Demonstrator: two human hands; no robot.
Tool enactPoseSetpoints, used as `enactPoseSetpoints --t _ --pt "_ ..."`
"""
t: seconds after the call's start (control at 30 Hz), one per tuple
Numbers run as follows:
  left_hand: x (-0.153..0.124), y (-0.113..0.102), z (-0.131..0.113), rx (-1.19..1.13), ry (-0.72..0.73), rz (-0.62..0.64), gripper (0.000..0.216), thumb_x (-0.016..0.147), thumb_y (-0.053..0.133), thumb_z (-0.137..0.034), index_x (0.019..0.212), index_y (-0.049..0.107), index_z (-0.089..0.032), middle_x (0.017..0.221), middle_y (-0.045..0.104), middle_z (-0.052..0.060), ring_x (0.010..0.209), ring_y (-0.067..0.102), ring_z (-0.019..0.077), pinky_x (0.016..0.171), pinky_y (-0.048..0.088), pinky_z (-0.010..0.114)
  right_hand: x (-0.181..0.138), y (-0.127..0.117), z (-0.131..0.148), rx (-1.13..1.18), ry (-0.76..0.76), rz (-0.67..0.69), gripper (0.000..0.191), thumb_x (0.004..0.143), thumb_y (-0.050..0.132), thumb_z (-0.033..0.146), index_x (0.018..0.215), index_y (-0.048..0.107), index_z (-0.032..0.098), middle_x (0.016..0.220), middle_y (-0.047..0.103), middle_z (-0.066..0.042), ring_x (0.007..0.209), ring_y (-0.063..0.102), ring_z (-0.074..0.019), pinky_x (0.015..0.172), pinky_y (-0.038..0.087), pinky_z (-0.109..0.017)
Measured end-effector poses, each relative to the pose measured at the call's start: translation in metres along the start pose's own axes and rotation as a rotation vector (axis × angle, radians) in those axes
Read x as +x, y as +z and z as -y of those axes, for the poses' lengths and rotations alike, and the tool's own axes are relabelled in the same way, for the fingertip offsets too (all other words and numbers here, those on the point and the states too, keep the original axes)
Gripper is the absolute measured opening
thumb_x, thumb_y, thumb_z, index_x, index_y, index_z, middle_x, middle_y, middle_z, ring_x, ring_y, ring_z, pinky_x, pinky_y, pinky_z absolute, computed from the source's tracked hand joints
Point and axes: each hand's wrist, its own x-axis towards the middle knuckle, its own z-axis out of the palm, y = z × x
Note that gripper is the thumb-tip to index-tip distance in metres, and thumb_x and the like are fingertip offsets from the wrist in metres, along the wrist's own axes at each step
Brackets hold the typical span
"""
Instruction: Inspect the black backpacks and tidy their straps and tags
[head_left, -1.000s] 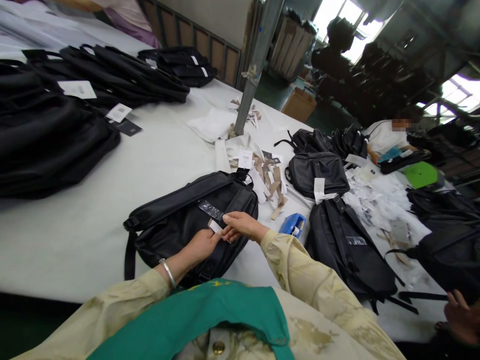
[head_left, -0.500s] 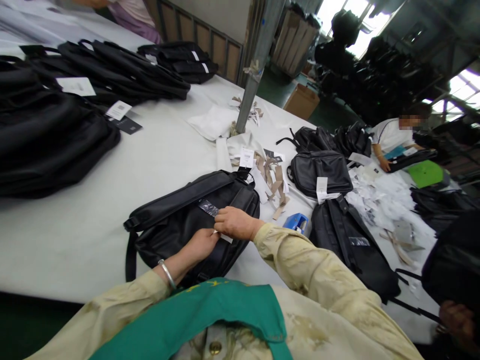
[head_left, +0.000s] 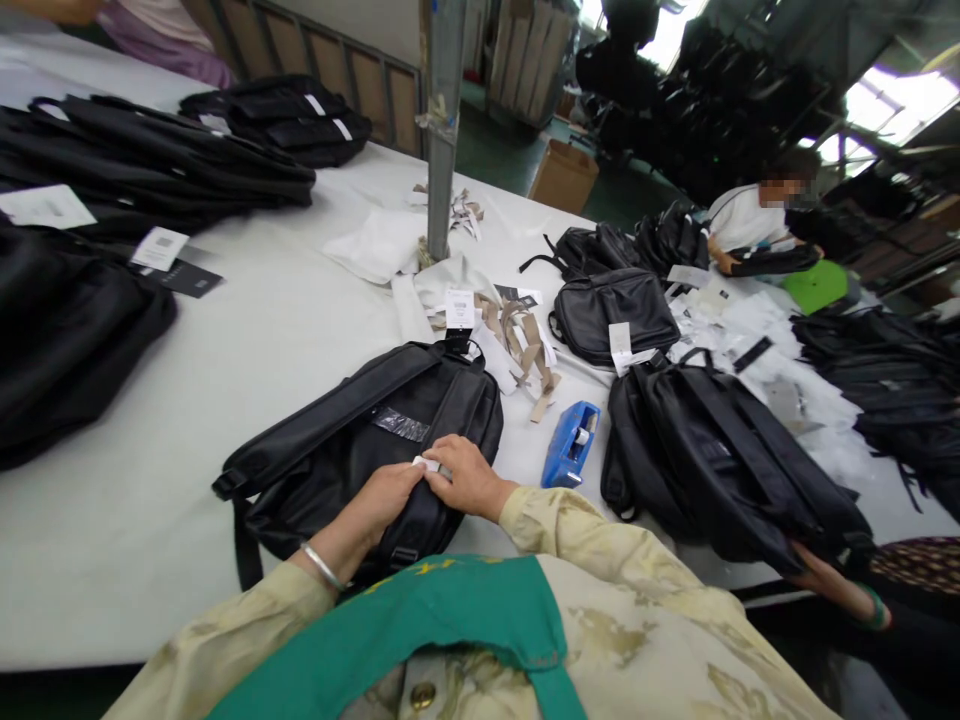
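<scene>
Fingertip pinch over a black bag. Each grip is closed down to its tips: left hand and right hand meet on one white slip, partly hidden between them. A light, even pinch would probably serve best, keeping the slip flat and uncreased. The bangle, toward 8 o'clock, should be kept from scraping the bag, which lies straps-up beneath the hands on the counter. At 11 o'clock a film strip lies on the bag's back, best not snagged. Farther out: a tag near 12, loose scraps toward 1, worth keeping off the bag, and a blue dispenser at 3, within easy reach; beyond it, more bags.
</scene>
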Motion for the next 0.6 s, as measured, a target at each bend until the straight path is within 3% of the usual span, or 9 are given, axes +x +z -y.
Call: enactPoseSetpoints --t 0.27,0.33,0.47,0.53,0.6 --pt "0.007 0.0 0.005 0.157 -0.008 0.025 0.048 0.061 0.065 -0.056 0.077 0.074 -0.012 0.07 0.072 0.006 0.073 0.065 0.0246 0.064 0.049 0.032 0.006 -0.008 -0.008 0.07 -0.098 0.174 0.034 0.088 0.067 0.024 0.121 0.066 0.017 0.126 0.064 -0.011 0.12 0.057 -0.0227 0.105 0.041 -0.04" --pt "0.008 -0.001 0.003 0.239 -0.005 -0.005 0.043 0.063 0.064 -0.053 0.076 0.074 -0.013 0.071 0.073 0.007 0.075 0.067 0.026 0.064 0.05 0.032 -0.004 -0.014 -0.005 0.022 -0.075 0.132 0.043 0.085 0.069 0.026 0.127 0.062 0.018 0.135 0.06 -0.013 0.125 0.055 -0.0249 0.106 0.042 -0.041" --pt "0.011 -0.004 -0.002 0.283 -0.071 -0.07 0.028 0.069 0.064 -0.044 0.075 0.073 -0.018 0.076 0.076 0.007 0.084 0.071 0.0281 0.07 0.055 0.032 -0.043 -0.043 -0.02 -0.024 0.129 -0.237 0.043 0.089 0.063 0.028 0.13 0.058 0.017 0.136 0.059 -0.016 0.129 0.052 -0.0246 0.11 0.04 -0.042" --pt "0.014 -0.006 -0.002 0.273 -0.104 -0.095 0.022 0.071 0.064 -0.04 0.072 0.072 -0.02 0.074 0.077 0.006 0.087 0.073 0.029 0.074 0.057 0.033 -0.071 -0.067 -0.042 -0.022 0.409 -0.471 0.035 0.089 0.058 0.024 0.123 0.062 0.016 0.129 0.063 -0.016 0.126 0.054 -0.0247 0.11 0.04 -0.042" --pt "0.018 -0.008 0.0 0.274 -0.118 -0.111 0.019 0.072 0.066 -0.038 0.069 0.071 -0.02 0.072 0.077 0.005 0.088 0.073 0.0306 0.076 0.058 0.035 -0.098 -0.09 -0.067 0.093 0.825 -0.667 0.027 0.087 0.056 0.023 0.111 0.067 0.015 0.12 0.066 -0.016 0.121 0.056 -0.0254 0.108 0.041 -0.041"
